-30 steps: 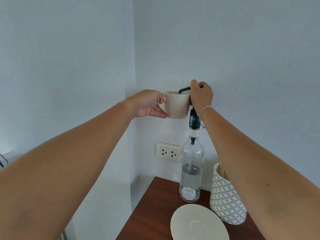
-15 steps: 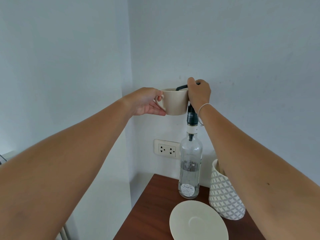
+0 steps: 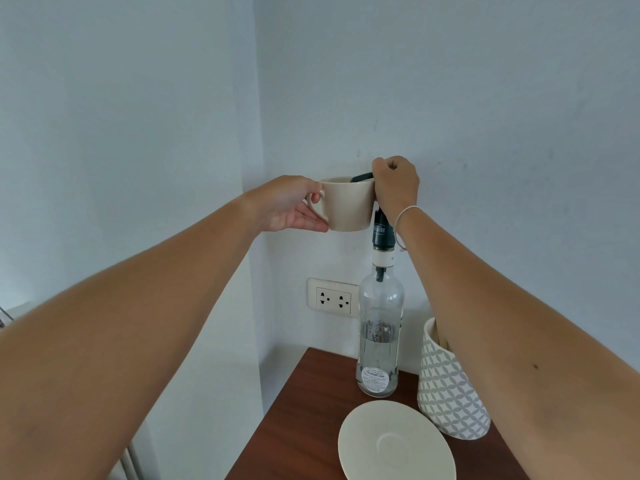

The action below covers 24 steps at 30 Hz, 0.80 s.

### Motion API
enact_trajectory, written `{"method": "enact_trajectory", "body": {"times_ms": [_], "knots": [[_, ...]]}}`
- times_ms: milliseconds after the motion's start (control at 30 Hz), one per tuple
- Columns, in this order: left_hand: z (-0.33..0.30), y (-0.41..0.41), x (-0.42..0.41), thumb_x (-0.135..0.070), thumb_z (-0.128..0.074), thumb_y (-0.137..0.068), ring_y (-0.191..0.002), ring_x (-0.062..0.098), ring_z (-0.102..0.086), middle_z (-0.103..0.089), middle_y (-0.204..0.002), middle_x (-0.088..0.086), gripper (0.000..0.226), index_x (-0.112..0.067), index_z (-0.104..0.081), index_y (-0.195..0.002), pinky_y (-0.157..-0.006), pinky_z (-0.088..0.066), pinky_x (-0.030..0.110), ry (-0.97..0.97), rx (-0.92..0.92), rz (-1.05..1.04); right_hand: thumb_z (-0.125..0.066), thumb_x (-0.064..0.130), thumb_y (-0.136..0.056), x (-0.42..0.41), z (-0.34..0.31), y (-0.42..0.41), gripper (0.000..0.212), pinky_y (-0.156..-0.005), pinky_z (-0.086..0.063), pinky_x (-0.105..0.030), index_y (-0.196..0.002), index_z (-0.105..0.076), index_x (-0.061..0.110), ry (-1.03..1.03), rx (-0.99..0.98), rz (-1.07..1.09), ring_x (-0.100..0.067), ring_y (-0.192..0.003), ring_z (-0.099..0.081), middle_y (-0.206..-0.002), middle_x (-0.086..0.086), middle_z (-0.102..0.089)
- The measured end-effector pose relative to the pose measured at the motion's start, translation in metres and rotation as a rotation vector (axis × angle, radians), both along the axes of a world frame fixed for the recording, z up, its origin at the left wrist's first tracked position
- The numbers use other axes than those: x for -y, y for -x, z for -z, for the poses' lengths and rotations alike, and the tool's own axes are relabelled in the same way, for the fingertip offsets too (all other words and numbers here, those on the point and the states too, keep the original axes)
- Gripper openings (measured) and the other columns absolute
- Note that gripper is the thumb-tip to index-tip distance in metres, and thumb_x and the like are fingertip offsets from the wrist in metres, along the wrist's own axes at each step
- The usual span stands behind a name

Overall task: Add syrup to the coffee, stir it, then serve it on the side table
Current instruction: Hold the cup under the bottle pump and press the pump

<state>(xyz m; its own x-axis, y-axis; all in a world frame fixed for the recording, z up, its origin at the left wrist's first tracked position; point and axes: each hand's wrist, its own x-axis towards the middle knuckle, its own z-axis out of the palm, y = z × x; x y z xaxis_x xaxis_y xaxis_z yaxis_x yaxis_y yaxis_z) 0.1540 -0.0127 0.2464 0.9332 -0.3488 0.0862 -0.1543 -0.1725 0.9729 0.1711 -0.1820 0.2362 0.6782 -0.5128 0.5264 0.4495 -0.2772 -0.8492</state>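
Note:
My left hand (image 3: 287,206) holds a cream coffee cup (image 3: 348,206) by its handle, raised in the air beside the top of a clear glass syrup bottle (image 3: 380,327). The bottle stands on a dark wooden side table (image 3: 298,420) and carries a black pump (image 3: 382,233). My right hand (image 3: 394,187) is closed over the pump head, whose black spout (image 3: 362,177) reaches over the cup's rim. The inside of the cup is hidden from this angle.
A cream saucer (image 3: 394,441) lies on the table in front of the bottle. A white and grey patterned holder (image 3: 450,386) stands to the right, partly behind my right forearm. A wall socket (image 3: 332,299) sits behind the bottle, in the corner of two walls.
Both hands, the cup and the bottle keep the same grip and relation. The view has shifted slightly, and my right hand sits a little higher over the pump head.

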Motion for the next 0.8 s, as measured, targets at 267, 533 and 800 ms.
{"method": "enact_trajectory", "body": {"times_ms": [267,533,800], "knots": [[0.0037,0.0018,-0.0012,-0.017,-0.043,-0.094,-0.080,0.036,-0.067,-0.060,-0.087,0.034,0.028,-0.008,-0.043,-0.068,-0.069,-0.059,0.030,-0.013,-0.012,-0.002,-0.045,0.018,-0.086,0.0011,0.0011,0.0001,0.029,-0.057,-0.034,-0.025,-0.059,-0.035,0.017,0.011,-0.024,0.002,-0.012,-0.057,-0.036,-0.062,0.004,-0.040],[0.0069,0.0038,-0.0008,-0.018,-0.043,-0.095,-0.079,0.035,-0.067,-0.061,-0.086,0.032,0.029,-0.008,-0.043,-0.067,-0.070,-0.058,0.030,0.005,-0.009,0.001,-0.043,0.020,-0.086,0.0031,-0.0036,0.0031,0.029,-0.056,-0.035,-0.027,-0.059,-0.032,0.017,-0.007,-0.041,-0.035,-0.014,-0.056,-0.040,-0.056,0.006,-0.044],[0.0091,0.0016,-0.0012,-0.018,-0.043,-0.094,-0.078,0.035,-0.067,-0.061,-0.085,0.032,0.028,-0.009,-0.042,-0.068,-0.069,-0.058,0.029,-0.006,-0.007,0.003,-0.043,0.029,-0.083,0.0019,-0.0029,0.0024,0.020,-0.054,-0.039,-0.026,-0.067,-0.039,0.018,-0.073,-0.073,-0.089,-0.020,-0.067,-0.051,-0.063,0.001,-0.065]]}}
